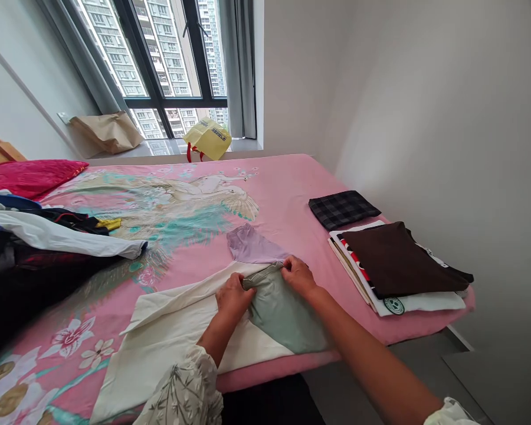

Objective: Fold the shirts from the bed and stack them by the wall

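A cream garment point(172, 330) lies spread near the bed's front edge, with a sage-green cloth piece point(283, 313) on its right part. My left hand point(235, 296) pinches the upper left corner of the green cloth. At its upper right corner, my right hand point(298, 275) is closed on the edge. The top edge of the green cloth runs between both hands. Just behind them, a lilac cloth piece point(256, 245) lies on the pink bedsheet point(287, 189).
Folded clothes, a brown one point(393, 260) on top, are stacked at the right beside a folded black plaid cloth point(343, 209). A loose clothes pile point(48, 236) lies left. A paper bag point(108, 133) and yellow bag point(209, 139) stand by the window.
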`<action>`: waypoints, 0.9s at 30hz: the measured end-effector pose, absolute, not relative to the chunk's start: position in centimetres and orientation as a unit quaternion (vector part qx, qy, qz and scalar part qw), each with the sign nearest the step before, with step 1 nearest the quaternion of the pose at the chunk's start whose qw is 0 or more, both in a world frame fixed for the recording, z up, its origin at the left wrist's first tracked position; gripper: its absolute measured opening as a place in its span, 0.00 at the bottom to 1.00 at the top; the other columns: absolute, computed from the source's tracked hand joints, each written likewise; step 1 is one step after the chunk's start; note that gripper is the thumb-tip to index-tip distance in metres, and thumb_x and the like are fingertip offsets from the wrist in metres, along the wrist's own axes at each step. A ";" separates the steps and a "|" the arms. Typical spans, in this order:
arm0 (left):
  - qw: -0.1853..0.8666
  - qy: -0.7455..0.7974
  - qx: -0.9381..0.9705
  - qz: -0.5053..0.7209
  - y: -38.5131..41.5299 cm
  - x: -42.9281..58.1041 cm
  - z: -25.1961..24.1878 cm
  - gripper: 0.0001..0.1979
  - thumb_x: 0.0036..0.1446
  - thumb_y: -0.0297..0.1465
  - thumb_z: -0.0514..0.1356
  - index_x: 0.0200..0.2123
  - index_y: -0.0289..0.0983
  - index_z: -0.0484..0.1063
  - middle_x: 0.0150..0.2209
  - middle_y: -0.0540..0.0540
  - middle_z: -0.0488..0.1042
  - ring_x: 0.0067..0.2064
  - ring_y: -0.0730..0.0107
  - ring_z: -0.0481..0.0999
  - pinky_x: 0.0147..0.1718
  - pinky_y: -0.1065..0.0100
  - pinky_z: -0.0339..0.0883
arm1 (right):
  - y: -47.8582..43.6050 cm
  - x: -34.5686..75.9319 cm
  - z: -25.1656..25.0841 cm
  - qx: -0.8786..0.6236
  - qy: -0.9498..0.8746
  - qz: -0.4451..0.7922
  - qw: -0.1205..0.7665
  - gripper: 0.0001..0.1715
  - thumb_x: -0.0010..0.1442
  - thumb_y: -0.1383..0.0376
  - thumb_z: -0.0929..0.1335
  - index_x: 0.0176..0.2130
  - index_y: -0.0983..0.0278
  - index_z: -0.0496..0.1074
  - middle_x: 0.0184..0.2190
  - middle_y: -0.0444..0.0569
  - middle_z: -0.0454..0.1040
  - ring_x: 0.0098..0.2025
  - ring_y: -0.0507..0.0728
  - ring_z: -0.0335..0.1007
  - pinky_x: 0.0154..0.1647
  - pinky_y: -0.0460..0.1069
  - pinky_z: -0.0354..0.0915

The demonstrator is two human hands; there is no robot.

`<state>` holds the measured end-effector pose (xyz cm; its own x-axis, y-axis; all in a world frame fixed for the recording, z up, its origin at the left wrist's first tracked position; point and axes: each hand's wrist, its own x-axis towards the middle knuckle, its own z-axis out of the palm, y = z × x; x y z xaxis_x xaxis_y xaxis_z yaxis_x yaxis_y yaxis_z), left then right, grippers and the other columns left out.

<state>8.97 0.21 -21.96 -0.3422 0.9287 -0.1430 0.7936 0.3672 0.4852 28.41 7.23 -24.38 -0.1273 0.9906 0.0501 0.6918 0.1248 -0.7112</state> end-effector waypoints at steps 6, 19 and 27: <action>0.263 0.783 0.534 0.180 0.9 8.0 -21.8 0.13 0.45 0.33 0.60 0.37 0.40 0.70 0.32 0.50 0.77 0.39 0.61 0.76 0.38 0.64 0.62 | 7.0 28.9 -24.1 -0.583 -0.663 0.373 0.284 0.12 0.47 0.60 0.68 0.33 0.62 0.68 0.24 0.40 0.69 0.27 0.51 0.64 0.29 0.46 0.58; 0.019 0.570 0.806 0.160 -7.2 9.7 -23.8 0.24 0.55 0.37 0.56 0.56 0.41 0.62 0.59 0.40 0.62 0.61 0.53 0.57 0.59 0.46 0.46 | -2.4 28.5 -20.3 -0.387 -0.725 0.439 0.364 0.03 0.56 0.66 0.64 0.34 0.61 0.63 0.37 0.44 0.73 0.38 0.52 0.69 0.41 0.47 0.64; 0.157 0.697 0.677 0.178 -6.6 8.0 -21.7 0.20 0.59 0.34 0.43 0.28 0.42 0.74 0.43 0.46 0.73 0.47 0.60 0.69 0.48 0.57 0.59 | -9.2 27.3 -23.3 -0.310 -0.855 0.239 0.341 0.09 0.55 0.73 0.63 0.37 0.61 0.67 0.45 0.48 0.74 0.53 0.56 0.66 0.61 0.57 0.54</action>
